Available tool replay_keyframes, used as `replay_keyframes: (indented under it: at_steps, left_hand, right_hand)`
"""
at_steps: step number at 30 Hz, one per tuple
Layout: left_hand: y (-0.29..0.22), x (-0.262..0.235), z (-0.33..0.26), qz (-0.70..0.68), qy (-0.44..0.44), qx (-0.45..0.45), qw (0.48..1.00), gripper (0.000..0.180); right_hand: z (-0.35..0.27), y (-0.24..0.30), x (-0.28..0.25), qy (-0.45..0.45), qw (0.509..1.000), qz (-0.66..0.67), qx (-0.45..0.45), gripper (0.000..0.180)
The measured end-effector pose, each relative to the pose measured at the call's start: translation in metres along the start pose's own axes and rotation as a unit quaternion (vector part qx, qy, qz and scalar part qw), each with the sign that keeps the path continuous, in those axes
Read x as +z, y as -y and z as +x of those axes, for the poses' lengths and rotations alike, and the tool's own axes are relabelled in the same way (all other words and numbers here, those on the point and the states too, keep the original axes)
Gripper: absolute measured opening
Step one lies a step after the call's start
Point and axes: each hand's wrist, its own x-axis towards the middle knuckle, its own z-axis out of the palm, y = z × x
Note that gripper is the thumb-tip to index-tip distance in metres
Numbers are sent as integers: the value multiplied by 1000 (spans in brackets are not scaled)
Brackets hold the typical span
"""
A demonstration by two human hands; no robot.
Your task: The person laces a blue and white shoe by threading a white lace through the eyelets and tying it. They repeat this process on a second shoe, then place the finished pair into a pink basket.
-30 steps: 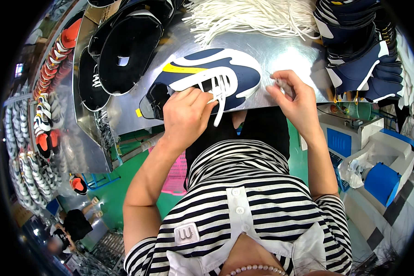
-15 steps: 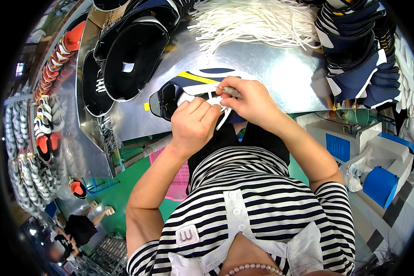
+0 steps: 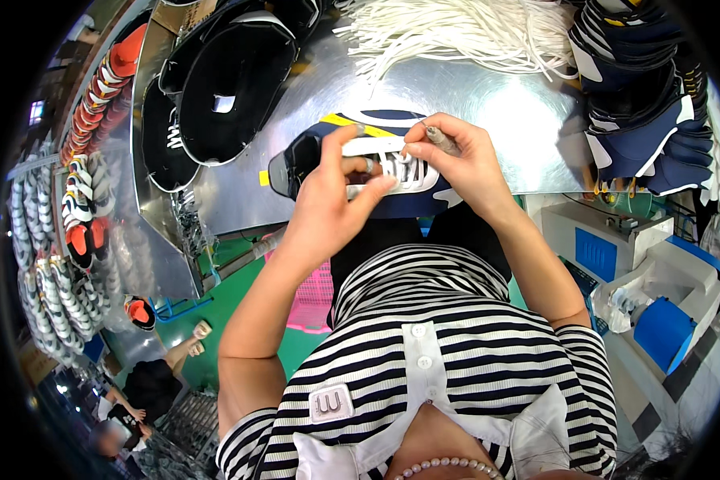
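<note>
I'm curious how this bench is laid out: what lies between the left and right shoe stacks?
In the head view, white laces lie there on the metal bench, and lower in the picture comes a navy shoe.

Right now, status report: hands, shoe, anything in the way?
Left hand on the shoe, fingers spread at its opening. Right hand at the laces, holding a small grey object. Shoe on the table, toe rightward. Fingers partly hide the laces.
</note>
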Motion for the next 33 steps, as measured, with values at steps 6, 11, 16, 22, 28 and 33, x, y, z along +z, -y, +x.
replay_keyframes:
  at_steps: [6,11,16,22,28,33]
  left_hand:
    - [9,15,5,142,-133,31,980,56]
    - [20,26,7,159,-209,36,964,50]
    - [18,28,3,158,-223,45,961,49]
    - [12,28,3,182,-199,19,963,49]
    - [13,33,-2,119,-177,79,974,39]
    - [30,31,2,40,-197,51,978,35]
  right_hand:
    - [16,4,13,9,984,-171,-46,16]
    - [12,-1,9,-1,980,-187,-71,24]
    - [-19,11,0,12,976,-208,-61,22]
    - [-18,9,-2,29,952,-285,-103,12]
    - [-5,0,17,8,861,-469,-200,23]
    - [1,-2,32,35,849,-500,-167,23]
